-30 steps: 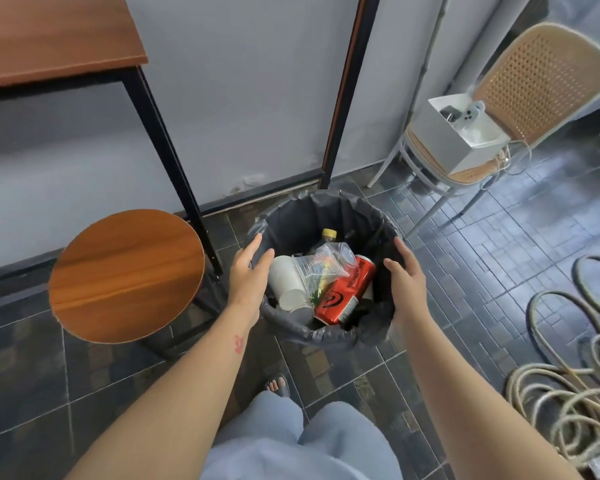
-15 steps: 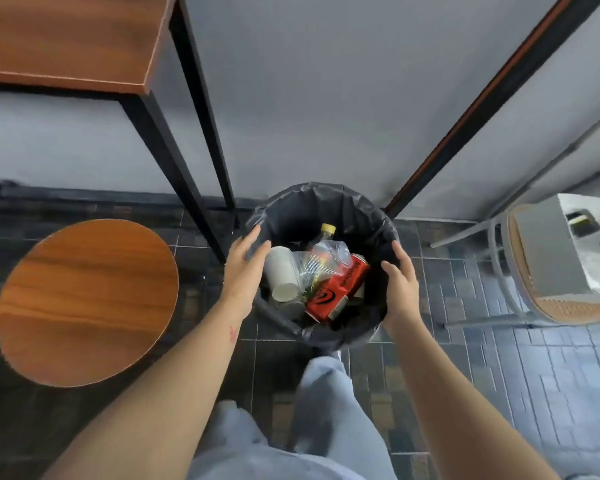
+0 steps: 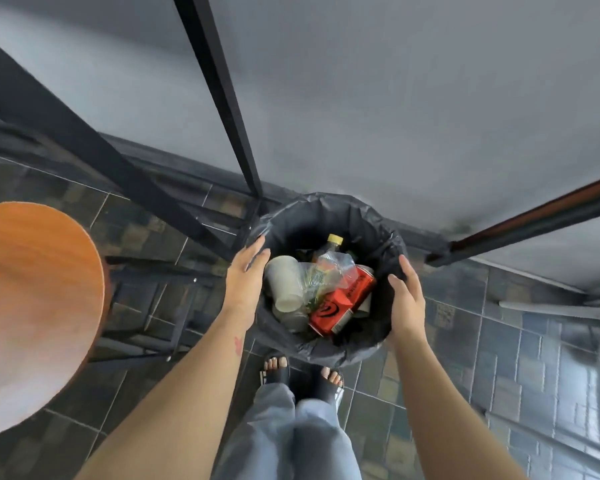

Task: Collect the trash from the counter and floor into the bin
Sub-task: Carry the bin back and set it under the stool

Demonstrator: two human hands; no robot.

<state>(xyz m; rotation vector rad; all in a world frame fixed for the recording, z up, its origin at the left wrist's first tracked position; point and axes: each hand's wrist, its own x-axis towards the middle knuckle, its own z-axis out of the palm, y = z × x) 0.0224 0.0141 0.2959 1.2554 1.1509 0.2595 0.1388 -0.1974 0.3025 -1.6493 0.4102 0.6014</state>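
A round bin (image 3: 329,211) lined with a black bag is held off the floor between my hands, above my feet. My left hand (image 3: 246,276) presses flat against its left side, and my right hand (image 3: 405,299) cups its right rim. Inside lie a white paper cup (image 3: 284,285), a red can (image 3: 340,304), crumpled clear plastic (image 3: 329,273) and a bottle with a yellow cap (image 3: 334,241).
A round wooden stool (image 3: 32,306) stands at the left. Black metal table legs (image 3: 229,98) rise just behind the bin against the grey wall. A white chair leg (image 3: 551,308) shows at the right. The floor is dark tile.
The view has tilted down and shifted left, so the bin sits closer to my feet and the chair has slid nearly out of view. Both hands keep their hold on the bin.
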